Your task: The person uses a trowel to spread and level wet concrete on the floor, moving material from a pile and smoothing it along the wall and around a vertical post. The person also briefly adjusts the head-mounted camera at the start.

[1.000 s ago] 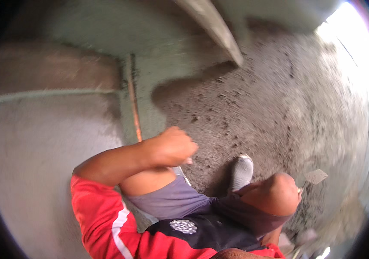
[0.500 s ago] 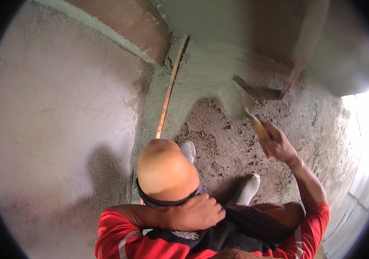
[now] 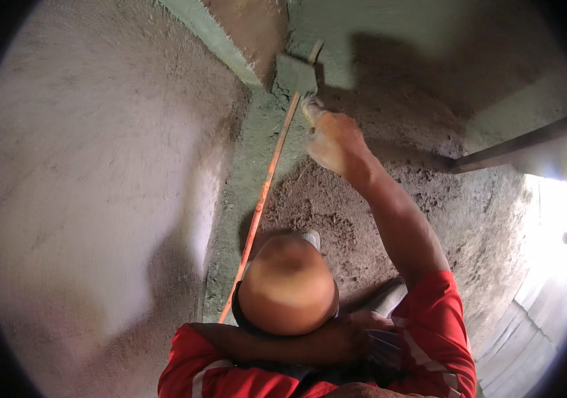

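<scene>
My right hand [image 3: 338, 142] is closed around the handle of a trowel [image 3: 295, 74], reaching forward. The flat, mortar-grey blade covers part of a thin orange-brown strip [image 3: 270, 169] near the far corner. This long strip lies on grey wet mortar [image 3: 247, 149] and runs back beside my knee [image 3: 287, 285]. My left forearm is bent across the front of my body, behind the knee. Deep shade lies over my left hand [image 3: 358, 337], and its fingers do not show well enough to read.
A pale plastered wall [image 3: 98, 166] rises along the left, with a ledge-like edge [image 3: 220, 40] at its far end. Rough brown mortar [image 3: 336, 205] surrounds my feet. A dark wooden post [image 3: 519, 144] slants in from the right, and light grey panels [image 3: 522, 338] lie at the lower right.
My right hand has carried the trowel forward and left, from the rough mortar onto the far part of the strip. My view has shifted, and my left hand sits further right in shade.
</scene>
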Demonstrator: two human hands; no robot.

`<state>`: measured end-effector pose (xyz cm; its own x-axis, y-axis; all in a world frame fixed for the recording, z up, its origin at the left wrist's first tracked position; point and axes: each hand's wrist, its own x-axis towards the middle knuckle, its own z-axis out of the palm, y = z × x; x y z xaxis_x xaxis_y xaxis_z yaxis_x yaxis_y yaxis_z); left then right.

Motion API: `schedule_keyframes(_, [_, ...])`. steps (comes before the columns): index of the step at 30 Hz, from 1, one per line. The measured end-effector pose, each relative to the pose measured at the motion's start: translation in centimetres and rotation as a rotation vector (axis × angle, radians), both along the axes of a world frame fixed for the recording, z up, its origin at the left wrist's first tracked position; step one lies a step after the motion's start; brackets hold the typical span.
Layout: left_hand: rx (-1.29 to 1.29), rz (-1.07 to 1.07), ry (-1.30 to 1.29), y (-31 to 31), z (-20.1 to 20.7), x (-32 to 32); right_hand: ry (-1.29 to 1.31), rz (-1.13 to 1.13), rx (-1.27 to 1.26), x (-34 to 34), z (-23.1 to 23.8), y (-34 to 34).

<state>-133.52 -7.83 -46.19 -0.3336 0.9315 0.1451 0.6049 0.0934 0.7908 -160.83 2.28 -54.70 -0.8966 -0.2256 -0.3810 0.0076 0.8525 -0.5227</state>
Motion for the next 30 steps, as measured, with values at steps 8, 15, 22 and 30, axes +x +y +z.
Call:
schedule_keyframes(8, [-0.024,-0.092,0.063,-1.2,-0.2,-1.5,0.015,-0.071,-0.25,0.8,-2.6,2.2])
schedule_keyframes(15, [0.006,0.041,0.097,-1.9,0.4,-2.1,0.098,-0.887,-0.8,8.1,-12.8,4.0])
schedule_keyframes(22, [-0.048,0.045,0.078,-2.9,0.0,-1.7,0.016,-0.583,-0.621,6.2,-11.8,1.7])
schedule_keyframes(30, [-0.031,0.052,0.086,-2.2,-0.6,-1.7,0.109,-0.423,-0.633,4.2,-15.0,2.2])
